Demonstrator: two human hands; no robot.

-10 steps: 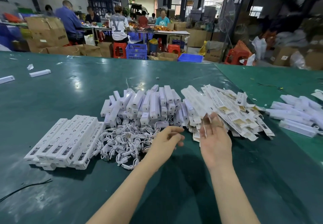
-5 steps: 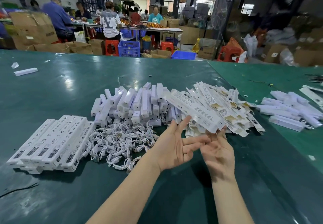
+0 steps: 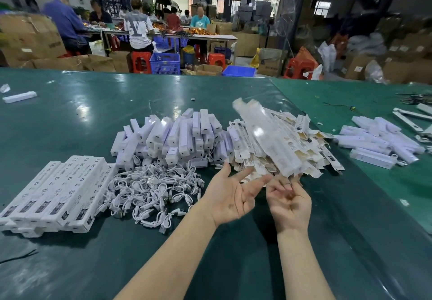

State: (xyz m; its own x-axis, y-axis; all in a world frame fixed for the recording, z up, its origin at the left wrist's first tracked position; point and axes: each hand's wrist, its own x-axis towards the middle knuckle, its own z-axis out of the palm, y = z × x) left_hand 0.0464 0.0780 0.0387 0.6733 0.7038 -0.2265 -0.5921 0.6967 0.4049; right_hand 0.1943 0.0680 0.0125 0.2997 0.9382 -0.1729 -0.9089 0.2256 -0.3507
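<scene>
The long white carton (image 3: pixel 268 136) is blurred. It stands tilted a little right of the frame's middle, its top leaning to the upper left, in front of a heap of flat cartons (image 3: pixel 313 152). The right grip (image 3: pixel 289 201) pinches its lower end with the fingertips. The left grip (image 3: pixel 230 198) is released, palm up, just beside it. Toward the frame's left, white cables (image 3: pixel 152 189), white bars (image 3: pixel 177 136) and packed boxes (image 3: pixel 58 192) lie on the green worktop (image 3: pixel 70 117).
</scene>
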